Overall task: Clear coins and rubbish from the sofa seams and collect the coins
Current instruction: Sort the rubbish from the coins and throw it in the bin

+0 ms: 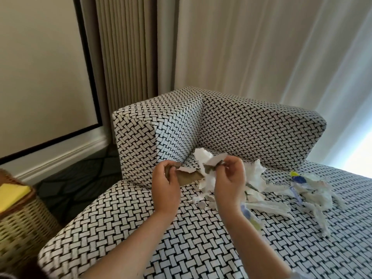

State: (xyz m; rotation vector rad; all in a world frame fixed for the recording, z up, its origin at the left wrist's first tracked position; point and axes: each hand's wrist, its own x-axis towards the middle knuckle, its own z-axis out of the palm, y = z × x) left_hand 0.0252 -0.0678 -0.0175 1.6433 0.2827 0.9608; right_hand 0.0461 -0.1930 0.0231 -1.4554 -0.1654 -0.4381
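Left hand [166, 179] and right hand [230, 178] each pinch torn cardboard scraps [187, 176] above the sofa [181, 238] seat; best keep both pinches firm and shake loose any hidden coins.

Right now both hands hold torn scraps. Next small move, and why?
Probably drop both onto the wrapper pile on the seat. The left hand pinches a brown cardboard scrap, the right hand a white torn scrap, so neither is free. A small grey disc, possibly a coin, lies by the crumpled tissue and needs a free hand.
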